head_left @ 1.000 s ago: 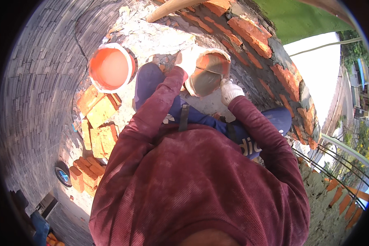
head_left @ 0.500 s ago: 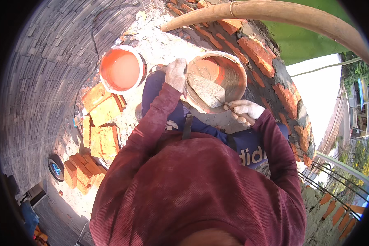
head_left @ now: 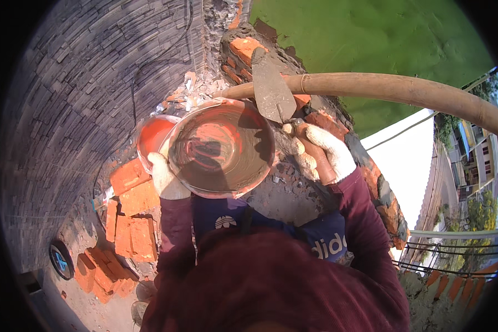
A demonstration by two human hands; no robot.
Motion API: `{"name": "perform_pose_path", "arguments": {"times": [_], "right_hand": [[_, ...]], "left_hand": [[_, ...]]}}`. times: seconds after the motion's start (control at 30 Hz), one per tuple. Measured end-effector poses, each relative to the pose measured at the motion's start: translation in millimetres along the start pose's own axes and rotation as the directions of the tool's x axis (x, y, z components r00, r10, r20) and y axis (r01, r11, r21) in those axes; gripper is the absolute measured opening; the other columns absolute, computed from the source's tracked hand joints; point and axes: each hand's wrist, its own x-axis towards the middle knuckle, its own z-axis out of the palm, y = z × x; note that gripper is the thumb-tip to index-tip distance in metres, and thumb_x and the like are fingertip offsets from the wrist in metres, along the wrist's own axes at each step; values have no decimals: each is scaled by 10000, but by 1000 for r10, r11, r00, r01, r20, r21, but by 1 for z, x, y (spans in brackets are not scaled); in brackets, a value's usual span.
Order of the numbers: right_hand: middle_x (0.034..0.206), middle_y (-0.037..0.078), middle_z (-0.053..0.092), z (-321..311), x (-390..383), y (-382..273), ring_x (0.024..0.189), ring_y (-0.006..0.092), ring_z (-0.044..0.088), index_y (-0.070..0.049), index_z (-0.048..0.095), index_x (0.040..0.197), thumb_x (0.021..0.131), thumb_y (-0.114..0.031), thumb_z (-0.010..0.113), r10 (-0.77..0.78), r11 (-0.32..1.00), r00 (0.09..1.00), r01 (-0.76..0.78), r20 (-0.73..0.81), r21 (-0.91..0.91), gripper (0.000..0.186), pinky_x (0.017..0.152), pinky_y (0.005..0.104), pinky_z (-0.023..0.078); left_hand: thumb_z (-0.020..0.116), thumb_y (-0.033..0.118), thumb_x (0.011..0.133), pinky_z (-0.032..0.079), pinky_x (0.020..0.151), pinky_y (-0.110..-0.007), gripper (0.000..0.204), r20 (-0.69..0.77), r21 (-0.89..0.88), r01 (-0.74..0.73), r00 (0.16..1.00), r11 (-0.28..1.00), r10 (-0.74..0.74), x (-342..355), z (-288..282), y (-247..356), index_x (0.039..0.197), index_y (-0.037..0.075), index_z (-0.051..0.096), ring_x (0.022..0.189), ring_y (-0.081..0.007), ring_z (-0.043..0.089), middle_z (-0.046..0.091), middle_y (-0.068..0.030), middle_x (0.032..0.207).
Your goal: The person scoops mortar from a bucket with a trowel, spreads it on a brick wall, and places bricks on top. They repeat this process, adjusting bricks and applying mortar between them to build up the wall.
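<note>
My left hand (head_left: 167, 178), in a white knit glove, grips the near left side of a round mortar bucket (head_left: 249, 177). Its mouth faces me, showing grey mortar smeared over a reddish inside. In my right hand (head_left: 329, 149), gloved too, is a pointing trowel (head_left: 271, 88), held by its brown handle. The mortar-coated blade points away from me, beyond the bucket's right rim and over the bamboo pole. Partly hidden behind the mortar bucket is a smaller orange-red bucket (head_left: 152, 135) with a pale rim.
A curved bamboo pole (head_left: 382, 88) crosses from the middle to the right. Brick-and-mortar masonry (head_left: 326, 122) runs along my right. Loose orange bricks (head_left: 135, 238) lie in piles at left, near a grey stone-patterned wall (head_left: 83, 110). Green water or ground lies beyond the pole.
The mortar bucket has been lifted and shifted left, tilting toward me. The trowel has come out of it and swung up and away. My left hand has moved left along with the bucket.
</note>
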Motion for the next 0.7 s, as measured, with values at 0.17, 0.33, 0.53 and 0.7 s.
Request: {"name": "perform_pose_path", "arguments": {"times": [0.17,0.33,0.53,0.7], "right_hand": [[952,34,587,3,130,6,668,133,538,-19,494,1374,1100,-354,493,-192,778,919,-72,345,625,433,563,326,486],[900,44,579,-7,237,46,620,158,531,-11,546,1257,1073,-356,477,-304,625,930,31,207,780,397,515,322,461],[893,55,635,0,165,70,589,163,554,-55,547,1384,1079,-377,499,-170,876,945,15,279,483,446,461,320,492],[912,92,550,-42,71,85,537,175,500,-48,422,1492,1138,-323,437,-89,958,983,40,163,284,448,414,315,473]], "left_hand": [[422,701,1045,394,1213,-510,902,197,-8,-229,954,973,226,-18,-18,81,1580,-25,417,1433,-355,499,490,-214,1581],[474,680,1008,411,1187,-500,885,96,85,-391,919,917,383,-39,-63,156,1569,-4,436,1414,-355,515,506,-202,1564],[548,638,963,448,1141,-476,845,-453,579,-321,637,750,623,-61,-209,224,1546,32,474,1366,-347,562,557,-178,1519],[609,603,925,480,1102,-456,817,-570,787,-64,306,614,762,-78,-318,248,1528,61,505,1325,-340,601,600,-157,1482]]}}
